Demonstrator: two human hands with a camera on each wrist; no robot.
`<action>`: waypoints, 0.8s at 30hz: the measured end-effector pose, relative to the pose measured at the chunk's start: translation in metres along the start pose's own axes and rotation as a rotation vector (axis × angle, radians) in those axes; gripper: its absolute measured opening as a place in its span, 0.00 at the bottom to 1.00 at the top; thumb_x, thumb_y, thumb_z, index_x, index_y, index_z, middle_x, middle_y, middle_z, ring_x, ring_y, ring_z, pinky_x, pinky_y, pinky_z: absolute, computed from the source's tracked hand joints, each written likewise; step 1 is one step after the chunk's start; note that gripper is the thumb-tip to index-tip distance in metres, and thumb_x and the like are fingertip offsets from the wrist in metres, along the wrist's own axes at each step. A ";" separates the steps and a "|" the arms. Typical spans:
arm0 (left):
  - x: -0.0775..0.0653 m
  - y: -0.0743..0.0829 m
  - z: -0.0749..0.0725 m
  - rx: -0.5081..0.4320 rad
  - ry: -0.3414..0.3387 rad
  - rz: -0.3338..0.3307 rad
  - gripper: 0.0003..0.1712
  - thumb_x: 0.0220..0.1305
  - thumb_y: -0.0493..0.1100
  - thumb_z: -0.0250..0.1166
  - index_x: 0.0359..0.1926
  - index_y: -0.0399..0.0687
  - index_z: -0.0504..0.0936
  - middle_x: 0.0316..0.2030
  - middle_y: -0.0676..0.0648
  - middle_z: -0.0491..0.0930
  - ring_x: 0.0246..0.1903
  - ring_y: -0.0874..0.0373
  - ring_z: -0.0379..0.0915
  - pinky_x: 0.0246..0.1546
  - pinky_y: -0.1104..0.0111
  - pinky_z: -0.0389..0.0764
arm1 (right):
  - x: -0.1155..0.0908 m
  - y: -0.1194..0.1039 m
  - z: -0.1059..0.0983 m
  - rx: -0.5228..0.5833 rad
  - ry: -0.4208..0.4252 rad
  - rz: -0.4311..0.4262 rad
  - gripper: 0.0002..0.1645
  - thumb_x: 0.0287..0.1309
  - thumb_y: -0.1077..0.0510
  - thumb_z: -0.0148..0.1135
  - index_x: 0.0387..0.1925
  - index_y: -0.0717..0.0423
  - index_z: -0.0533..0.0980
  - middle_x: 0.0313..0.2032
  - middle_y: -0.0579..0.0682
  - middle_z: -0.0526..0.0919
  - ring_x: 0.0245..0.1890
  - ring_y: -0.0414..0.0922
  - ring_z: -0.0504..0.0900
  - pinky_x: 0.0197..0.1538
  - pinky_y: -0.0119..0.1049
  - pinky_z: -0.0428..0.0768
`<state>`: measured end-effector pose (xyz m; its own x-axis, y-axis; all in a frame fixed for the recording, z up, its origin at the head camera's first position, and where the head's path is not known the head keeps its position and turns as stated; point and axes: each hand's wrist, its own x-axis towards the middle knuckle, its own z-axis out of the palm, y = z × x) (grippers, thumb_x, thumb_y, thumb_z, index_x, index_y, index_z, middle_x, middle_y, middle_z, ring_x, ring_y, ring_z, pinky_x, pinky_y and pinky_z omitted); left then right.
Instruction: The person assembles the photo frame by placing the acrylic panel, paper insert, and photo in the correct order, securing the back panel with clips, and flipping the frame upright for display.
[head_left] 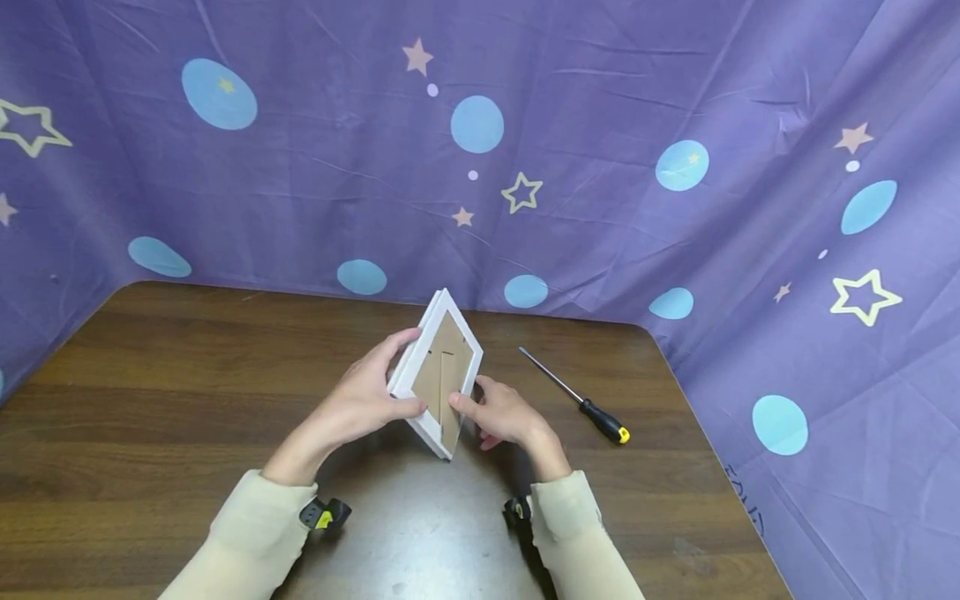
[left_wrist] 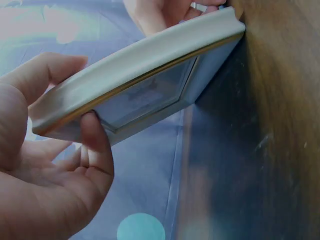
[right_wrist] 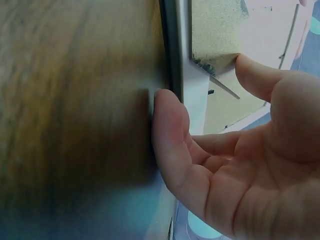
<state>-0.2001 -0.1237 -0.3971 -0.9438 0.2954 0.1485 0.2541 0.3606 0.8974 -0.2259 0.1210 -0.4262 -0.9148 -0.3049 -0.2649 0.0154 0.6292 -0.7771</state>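
A white picture frame (head_left: 417, 358) stands tilted on the wooden table, its lower corner at the tabletop. Its brown backing board (head_left: 433, 382) with a stand strip faces me, and the glazed front (left_wrist: 150, 95) shows in the left wrist view. My left hand (head_left: 363, 398) grips the frame's left side, thumb on the back edge and fingers around the far side. On the right, my right hand (head_left: 516, 417) holds the lower right side between thumb and fingers. Its thumb presses the backing beside the strip, in the right wrist view near the board's edge (right_wrist: 215, 35).
A screwdriver (head_left: 602, 421) with a black and yellow handle lies to the right of the frame, blade pointing away to the left. Behind the wooden table (head_left: 187, 392) hangs a purple cloth (head_left: 585, 233) with stars and dots, also along both sides.
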 end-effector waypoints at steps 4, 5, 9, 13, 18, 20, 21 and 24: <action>0.000 0.000 0.008 -0.002 0.013 0.030 0.61 0.49 0.36 0.79 0.83 0.55 0.59 0.67 0.36 0.72 0.53 0.42 0.80 0.49 0.55 0.84 | 0.000 -0.001 0.001 -0.008 -0.004 0.008 0.46 0.77 0.38 0.59 0.79 0.65 0.61 0.28 0.59 0.81 0.22 0.48 0.80 0.27 0.43 0.88; 0.001 0.000 0.011 -0.001 0.020 0.034 0.61 0.49 0.36 0.79 0.83 0.56 0.59 0.68 0.37 0.71 0.53 0.42 0.80 0.49 0.54 0.85 | 0.000 -0.001 0.001 -0.010 -0.005 0.009 0.47 0.77 0.37 0.58 0.79 0.65 0.60 0.29 0.59 0.81 0.22 0.48 0.81 0.27 0.43 0.88; 0.002 0.001 0.020 0.005 0.049 0.049 0.63 0.49 0.36 0.79 0.83 0.60 0.57 0.71 0.41 0.69 0.56 0.41 0.78 0.51 0.52 0.85 | 0.000 -0.001 0.000 -0.004 -0.013 0.012 0.47 0.77 0.38 0.58 0.80 0.66 0.59 0.29 0.58 0.80 0.23 0.48 0.81 0.28 0.43 0.89; 0.002 0.001 0.025 0.017 0.074 0.083 0.62 0.49 0.33 0.75 0.84 0.58 0.56 0.71 0.41 0.69 0.58 0.41 0.77 0.52 0.50 0.84 | -0.001 -0.002 -0.005 -0.012 -0.015 -0.010 0.46 0.77 0.39 0.59 0.79 0.66 0.60 0.31 0.59 0.80 0.22 0.48 0.82 0.28 0.43 0.89; 0.001 0.003 0.029 0.067 0.108 0.126 0.60 0.49 0.31 0.71 0.83 0.55 0.58 0.69 0.41 0.72 0.57 0.43 0.76 0.53 0.48 0.82 | -0.004 -0.007 -0.017 0.048 0.025 -0.042 0.41 0.78 0.46 0.60 0.79 0.64 0.61 0.42 0.64 0.81 0.25 0.49 0.84 0.30 0.44 0.90; 0.001 0.005 0.030 0.089 0.122 0.131 0.60 0.48 0.31 0.71 0.83 0.56 0.59 0.68 0.42 0.73 0.56 0.44 0.76 0.53 0.48 0.82 | -0.005 -0.011 -0.023 0.109 0.050 -0.052 0.40 0.78 0.48 0.60 0.80 0.64 0.61 0.46 0.65 0.81 0.28 0.49 0.84 0.32 0.44 0.90; 0.001 0.006 0.031 0.102 0.128 0.134 0.60 0.47 0.31 0.71 0.82 0.56 0.60 0.68 0.42 0.74 0.56 0.45 0.76 0.54 0.48 0.82 | -0.005 -0.012 -0.026 0.140 0.062 -0.060 0.40 0.78 0.49 0.60 0.80 0.63 0.61 0.48 0.66 0.80 0.29 0.50 0.84 0.33 0.45 0.90; 0.000 0.008 0.031 0.150 0.145 0.143 0.60 0.46 0.32 0.73 0.82 0.56 0.61 0.67 0.43 0.75 0.56 0.45 0.77 0.54 0.47 0.82 | -0.005 -0.017 -0.033 0.222 0.089 -0.083 0.39 0.79 0.50 0.60 0.80 0.62 0.60 0.51 0.70 0.79 0.29 0.51 0.84 0.35 0.47 0.91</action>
<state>-0.1914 -0.0931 -0.4025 -0.9137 0.2267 0.3373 0.4055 0.4552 0.7927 -0.2355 0.1356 -0.3928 -0.9484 -0.2784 -0.1516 0.0184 0.4291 -0.9031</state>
